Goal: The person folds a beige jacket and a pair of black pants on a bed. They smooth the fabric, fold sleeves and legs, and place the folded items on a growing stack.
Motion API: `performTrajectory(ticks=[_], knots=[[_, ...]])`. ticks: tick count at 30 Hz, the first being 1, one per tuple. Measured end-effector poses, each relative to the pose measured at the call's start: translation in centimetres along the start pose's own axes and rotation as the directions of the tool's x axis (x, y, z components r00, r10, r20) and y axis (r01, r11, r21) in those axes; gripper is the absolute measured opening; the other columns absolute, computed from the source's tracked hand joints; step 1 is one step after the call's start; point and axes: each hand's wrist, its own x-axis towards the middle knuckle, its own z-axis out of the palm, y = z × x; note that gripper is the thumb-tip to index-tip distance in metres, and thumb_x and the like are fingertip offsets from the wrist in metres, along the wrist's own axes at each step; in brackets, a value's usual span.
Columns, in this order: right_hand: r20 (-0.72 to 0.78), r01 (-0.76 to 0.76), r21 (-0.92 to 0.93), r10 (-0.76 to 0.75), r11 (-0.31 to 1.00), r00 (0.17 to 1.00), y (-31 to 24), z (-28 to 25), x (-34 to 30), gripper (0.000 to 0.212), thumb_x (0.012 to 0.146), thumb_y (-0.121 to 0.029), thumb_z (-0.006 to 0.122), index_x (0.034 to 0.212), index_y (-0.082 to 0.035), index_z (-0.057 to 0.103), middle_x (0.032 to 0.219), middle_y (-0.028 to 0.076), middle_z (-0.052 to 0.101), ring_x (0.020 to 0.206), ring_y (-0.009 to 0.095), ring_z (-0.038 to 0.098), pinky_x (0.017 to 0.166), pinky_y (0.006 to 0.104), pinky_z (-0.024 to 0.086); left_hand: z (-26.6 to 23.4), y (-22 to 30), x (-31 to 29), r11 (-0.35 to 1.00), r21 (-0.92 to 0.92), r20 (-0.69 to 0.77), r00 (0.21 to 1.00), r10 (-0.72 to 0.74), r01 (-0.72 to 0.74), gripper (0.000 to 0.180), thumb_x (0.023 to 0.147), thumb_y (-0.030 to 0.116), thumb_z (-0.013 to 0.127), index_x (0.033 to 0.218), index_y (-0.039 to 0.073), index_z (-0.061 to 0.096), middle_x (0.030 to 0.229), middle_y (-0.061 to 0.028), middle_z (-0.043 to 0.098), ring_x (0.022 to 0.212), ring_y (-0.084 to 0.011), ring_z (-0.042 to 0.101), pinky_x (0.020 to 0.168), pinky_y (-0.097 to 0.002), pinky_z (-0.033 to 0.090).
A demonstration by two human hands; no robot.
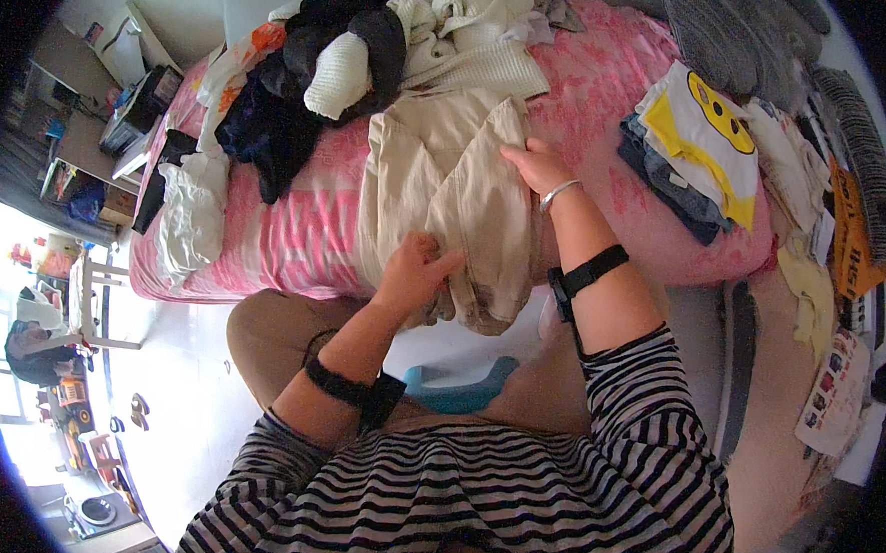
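A beige garment (485, 204), perhaps trousers, lies in front of me over the bed's near edge. Its lower end hangs past the edge and carries dark marks. Near its upper right edge, my right hand (544, 170) pinches the cloth between thumb and fingers. Lower on the left part of the garment, my left hand (413, 275) is closed with curled fingers at the fabric. Part of that grip is hidden by the hand itself.
A pink patterned bed (614, 70) bears a dark clothes pile (270, 127), white knitwear (474, 63) and a white garment (191, 213) on the left. Folded jeans (673, 183) lie under a yellow-and-white shirt (701, 130) at right. A blue object (462, 386) sits below the bed edge.
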Motion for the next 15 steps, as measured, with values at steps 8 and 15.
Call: performTrajectory(ticks=[8, 15], knots=[[-0.017, 0.055, -0.009, -0.055, 0.998, 0.998, 1.6, -0.2, -4.4, 0.035, 0.081, -0.025, 0.072, 0.101, 0.003, 0.065, 0.092, 0.011, 0.069, 0.083, 0.021, 0.065, 0.074, 0.0350, 0.050, -1.6, 0.1, 1.5, 0.992, -0.128, -0.058, 0.998, -0.031, 0.023, 0.027, 0.079, 0.024, 0.072, 0.074, 0.001, 0.059, 0.063, -0.0096, 0.060, 0.054, -0.0178, 0.055, 0.054, -0.0345, 0.047], [-0.457, 0.060, -0.097, -0.097, 0.994, 0.884, 4.1, 0.4, -11.7, 0.040, 0.075, -0.032, 0.079, 0.092, -0.001, 0.061, 0.082, 0.009, 0.065, 0.075, 0.021, 0.061, 0.071, 0.0356, 0.049, -4.1, -3.4, 0.6, 0.979, 0.153, -0.291, 0.940, 0.178, -0.138, 0.037, 0.073, 0.027, 0.081, 0.091, 0.003, 0.058, 0.080, -0.0098, 0.063, 0.072, -0.0211, 0.060, 0.065, -0.0364, 0.049]])
